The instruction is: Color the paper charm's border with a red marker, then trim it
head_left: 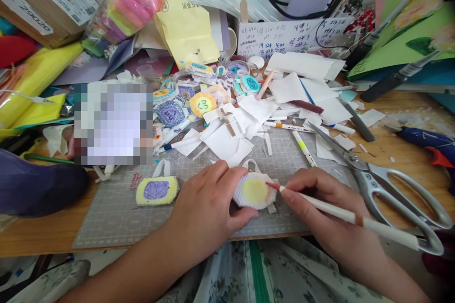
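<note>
My left hand (216, 194) pinches a small white padded piece (253, 190) between thumb and fingers. A pale yellow oval fills its middle, orange-pink colour tints its right side, and a white loop rises from its top edge. In my right hand (320, 203) is a white marker (334, 208) with a reddish-brown band. Its red tip meets the right side of the padded piece. Left of my left hand, a yellow padded piece (173, 191) with a purple rectangle and a white loop lies on the grey cutting mat (113, 220).
Large scissors (369, 182) lie partly spread at the right, beside a blue glue gun (426, 144). Beyond my hands are white paper scraps (227, 139), several markers and a heap of coloured padded pieces (202, 104). A cardboard box (46, 2) stands at the back left.
</note>
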Action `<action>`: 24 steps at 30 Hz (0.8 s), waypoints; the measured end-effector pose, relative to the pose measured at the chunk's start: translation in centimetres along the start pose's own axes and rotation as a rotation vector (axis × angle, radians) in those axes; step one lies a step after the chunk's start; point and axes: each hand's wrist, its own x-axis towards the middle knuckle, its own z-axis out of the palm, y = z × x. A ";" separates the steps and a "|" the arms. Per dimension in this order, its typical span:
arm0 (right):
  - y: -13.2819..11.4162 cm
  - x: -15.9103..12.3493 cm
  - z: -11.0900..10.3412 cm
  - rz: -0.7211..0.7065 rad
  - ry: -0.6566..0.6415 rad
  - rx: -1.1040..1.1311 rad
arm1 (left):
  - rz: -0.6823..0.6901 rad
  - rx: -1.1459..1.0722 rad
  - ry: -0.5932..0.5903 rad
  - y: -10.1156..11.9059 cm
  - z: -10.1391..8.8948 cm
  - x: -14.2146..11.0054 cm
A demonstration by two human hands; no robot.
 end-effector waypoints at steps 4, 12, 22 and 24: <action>0.2 0.2 -0.2 0.070 -0.057 0.140 | 0.009 -0.027 -0.014 0.0 -0.2 0.1; -0.2 0.3 -0.2 0.027 -0.098 0.105 | 0.043 -0.088 -0.032 -0.3 -0.5 -0.1; -0.2 0.1 -0.4 -0.004 -0.124 0.054 | 0.066 -0.090 -0.037 -0.4 -0.5 -0.2; 0.0 -0.1 -0.5 -0.025 -0.184 0.039 | 0.066 -0.091 -0.031 -0.4 -0.5 -0.2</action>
